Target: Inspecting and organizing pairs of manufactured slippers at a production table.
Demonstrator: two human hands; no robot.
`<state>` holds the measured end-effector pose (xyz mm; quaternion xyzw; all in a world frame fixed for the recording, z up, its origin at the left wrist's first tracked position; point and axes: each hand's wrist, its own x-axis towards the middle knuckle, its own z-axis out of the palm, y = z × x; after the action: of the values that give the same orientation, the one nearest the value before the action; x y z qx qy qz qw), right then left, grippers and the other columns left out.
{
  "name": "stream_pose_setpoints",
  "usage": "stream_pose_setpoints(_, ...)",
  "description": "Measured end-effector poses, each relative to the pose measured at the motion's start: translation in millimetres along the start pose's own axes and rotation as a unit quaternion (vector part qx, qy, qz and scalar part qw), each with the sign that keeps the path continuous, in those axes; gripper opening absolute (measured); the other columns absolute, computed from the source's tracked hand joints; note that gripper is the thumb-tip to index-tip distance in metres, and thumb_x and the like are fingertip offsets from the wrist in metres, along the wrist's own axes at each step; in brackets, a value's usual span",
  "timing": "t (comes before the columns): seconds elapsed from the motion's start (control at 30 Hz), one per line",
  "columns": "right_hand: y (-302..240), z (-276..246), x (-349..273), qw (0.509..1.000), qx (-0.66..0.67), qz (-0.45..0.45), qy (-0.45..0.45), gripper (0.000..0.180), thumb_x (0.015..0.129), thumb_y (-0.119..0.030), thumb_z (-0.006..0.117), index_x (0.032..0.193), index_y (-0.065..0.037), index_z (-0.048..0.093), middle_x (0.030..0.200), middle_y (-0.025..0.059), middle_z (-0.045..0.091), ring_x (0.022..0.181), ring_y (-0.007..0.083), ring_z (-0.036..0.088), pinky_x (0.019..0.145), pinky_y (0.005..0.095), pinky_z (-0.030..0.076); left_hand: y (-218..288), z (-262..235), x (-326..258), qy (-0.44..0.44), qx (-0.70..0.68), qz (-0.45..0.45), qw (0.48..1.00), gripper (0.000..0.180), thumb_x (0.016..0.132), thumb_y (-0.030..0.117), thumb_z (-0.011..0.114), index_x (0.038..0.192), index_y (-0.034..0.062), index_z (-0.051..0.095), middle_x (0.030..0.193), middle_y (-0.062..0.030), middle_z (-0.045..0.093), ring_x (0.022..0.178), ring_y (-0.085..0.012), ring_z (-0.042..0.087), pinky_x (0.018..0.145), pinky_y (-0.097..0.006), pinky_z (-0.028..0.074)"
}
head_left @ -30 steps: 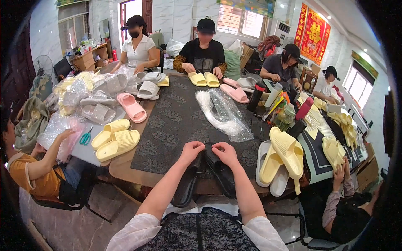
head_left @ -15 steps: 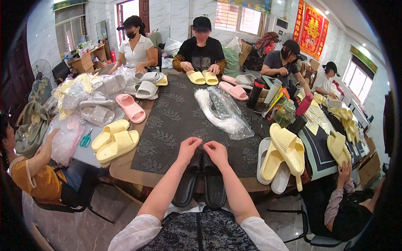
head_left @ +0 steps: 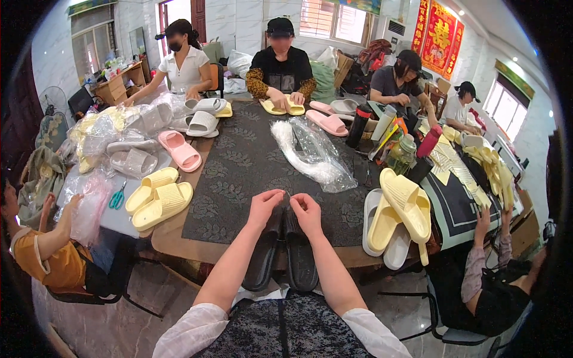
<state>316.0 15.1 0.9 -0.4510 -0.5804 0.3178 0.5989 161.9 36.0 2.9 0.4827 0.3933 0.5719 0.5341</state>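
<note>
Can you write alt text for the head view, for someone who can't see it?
A person's left hand and right hand, both pinched, nearly meet by two black slide sandals at the edge of a table. Yellow slides lie to either side, with co-workers around.

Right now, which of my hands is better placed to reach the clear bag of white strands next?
Probably your right hand: the bag lies ahead and rightward, its near end closer to that hand than to your left hand. Both look busy pinching near the black slippers, though, so neither seems free.
</note>
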Motion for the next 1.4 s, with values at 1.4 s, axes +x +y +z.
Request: stream_pose_setpoints(1.4, 3, 0, -3, 0.999, -0.037, 0.017, -0.025, 0.016, 0.084, -0.019, 0.069, 0.091, -0.005, 0.069, 0.074, -0.0010, 0.064, 0.065, 0.0063, 0.055, 0.060, 0.0235, 0.045, -8, -1, 3, -0.012, 0.029, 0.007, 0.999, 0.020, 0.087, 0.014, 0.068, 0.101, -0.0009, 0.070, 0.098, -0.0038, 0.069, 0.090, -0.0099, 0.061, 0.083, -0.025, 0.047)
